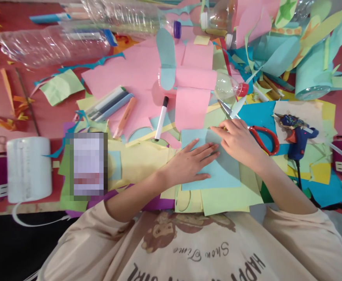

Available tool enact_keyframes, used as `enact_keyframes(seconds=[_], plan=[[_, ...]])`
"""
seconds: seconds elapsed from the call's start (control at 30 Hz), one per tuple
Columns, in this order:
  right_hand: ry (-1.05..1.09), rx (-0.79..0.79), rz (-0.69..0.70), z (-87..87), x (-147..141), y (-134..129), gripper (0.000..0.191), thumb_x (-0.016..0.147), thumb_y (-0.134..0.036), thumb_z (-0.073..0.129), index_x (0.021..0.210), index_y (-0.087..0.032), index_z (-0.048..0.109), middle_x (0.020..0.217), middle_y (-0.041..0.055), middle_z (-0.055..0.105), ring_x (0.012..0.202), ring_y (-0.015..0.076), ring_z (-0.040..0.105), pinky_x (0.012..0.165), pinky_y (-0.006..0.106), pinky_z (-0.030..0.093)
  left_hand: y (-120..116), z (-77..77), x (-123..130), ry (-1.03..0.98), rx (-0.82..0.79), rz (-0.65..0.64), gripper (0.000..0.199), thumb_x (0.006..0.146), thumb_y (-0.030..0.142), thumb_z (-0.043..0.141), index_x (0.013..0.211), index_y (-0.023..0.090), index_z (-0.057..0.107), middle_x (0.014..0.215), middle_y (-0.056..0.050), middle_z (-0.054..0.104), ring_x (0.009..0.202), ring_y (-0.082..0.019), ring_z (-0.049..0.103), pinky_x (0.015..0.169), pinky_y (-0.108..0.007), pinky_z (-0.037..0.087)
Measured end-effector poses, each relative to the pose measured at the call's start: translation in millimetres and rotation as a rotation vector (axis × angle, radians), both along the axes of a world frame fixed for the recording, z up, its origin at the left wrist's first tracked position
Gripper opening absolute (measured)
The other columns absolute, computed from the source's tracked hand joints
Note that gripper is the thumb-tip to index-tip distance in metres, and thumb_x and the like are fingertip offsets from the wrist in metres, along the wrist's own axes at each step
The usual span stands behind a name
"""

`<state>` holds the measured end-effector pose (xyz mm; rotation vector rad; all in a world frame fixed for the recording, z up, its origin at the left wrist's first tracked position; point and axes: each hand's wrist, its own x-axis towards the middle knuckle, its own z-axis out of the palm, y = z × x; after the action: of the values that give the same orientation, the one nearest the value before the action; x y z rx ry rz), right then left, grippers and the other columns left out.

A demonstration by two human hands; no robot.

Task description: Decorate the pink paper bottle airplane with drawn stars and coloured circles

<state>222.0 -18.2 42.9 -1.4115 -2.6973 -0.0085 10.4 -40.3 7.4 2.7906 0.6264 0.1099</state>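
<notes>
My left hand [193, 162] lies flat on a light blue sheet of paper [218, 175], its fingers spread. My right hand [235, 138] rests at the sheet's upper right, index finger stretched along the top edge; its palm side is hidden. I see no tool held in it. Just beyond it lie red-handled scissors [264, 138], blades pointing up and left, partly covered by the hand. Above the sheet is a plastic bottle wrapped in pink paper [194, 80], with a red cap and a blue paper strip [166, 58]. A white marker [161, 119] with a black cap lies to the left.
A blue glue gun [298, 140] rests at the right on scrap paper. Several markers [112, 103] lie at the left, above a blurred phone-like screen [87, 166] and a white device with a cord [29, 169]. Clear bottles [54, 45] and paper-covered bottles [313, 74] line the back.
</notes>
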Motion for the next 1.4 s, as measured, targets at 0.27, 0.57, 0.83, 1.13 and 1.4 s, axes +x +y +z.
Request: enact_keyframes(seconds=[0.27, 0.57, 0.83, 1.13, 1.4], plan=[[0.221, 0.042, 0.030, 0.6, 2, -24, 0.036, 0.092, -0.009, 0.042, 0.120, -0.019, 0.062, 0.117, 0.0090, 0.069, 0.109, 0.0248, 0.061, 0.091, 0.042, 0.047, 6, -1.5, -3, -0.138, 0.122, 0.015, 0.059, 0.094, 0.048, 0.047, 0.138, 0.009, 0.044, 0.139, -0.016, 0.054, 0.132, -0.026, 0.047, 0.114, -0.048, 0.033], [0.288, 0.018, 0.024, -19.5, 4, -38, 0.034, 0.092, -0.012, 0.047, 0.124, -0.013, 0.060, 0.125, 0.0123, 0.066, 0.119, 0.0261, 0.060, 0.096, 0.043, 0.053, 4, 9.4, 0, -0.374, 0.334, -0.038, 0.023, 0.093, 0.029, 0.054, 0.108, 0.014, 0.063, 0.114, -0.008, 0.070, 0.106, -0.020, 0.066, 0.096, -0.035, 0.052], [0.301, 0.056, 0.012, -22.7, 2, -39, 0.033, 0.092, -0.012, 0.049, 0.121, -0.015, 0.064, 0.125, 0.0118, 0.066, 0.118, 0.0265, 0.061, 0.095, 0.043, 0.053, -11, 13.6, 2, -0.212, 0.278, 0.238, 0.041, 0.095, 0.027, 0.049, 0.131, 0.008, 0.050, 0.132, -0.016, 0.059, 0.125, -0.026, 0.055, 0.107, -0.047, 0.044], [0.289, 0.051, 0.011, -26.9, 1, -40, 0.037, 0.091, -0.013, 0.049, 0.126, -0.016, 0.061, 0.126, 0.0115, 0.066, 0.118, 0.0260, 0.060, 0.096, 0.044, 0.052, -15, 4.3, 5, -0.108, 0.159, 0.277, 0.048, 0.095, 0.031, 0.046, 0.136, 0.006, 0.044, 0.139, -0.019, 0.053, 0.132, -0.031, 0.048, 0.108, -0.052, 0.040], [0.274, 0.066, 0.014, -26.8, 0, -39, 0.035, 0.091, -0.013, 0.049, 0.124, -0.012, 0.062, 0.125, 0.0130, 0.066, 0.118, 0.0263, 0.060, 0.097, 0.042, 0.051, -14, 2.1, 5, -0.092, 0.168, 0.282, 0.049, 0.095, 0.034, 0.046, 0.135, 0.006, 0.045, 0.141, -0.018, 0.051, 0.132, -0.029, 0.048, 0.110, -0.048, 0.038]])
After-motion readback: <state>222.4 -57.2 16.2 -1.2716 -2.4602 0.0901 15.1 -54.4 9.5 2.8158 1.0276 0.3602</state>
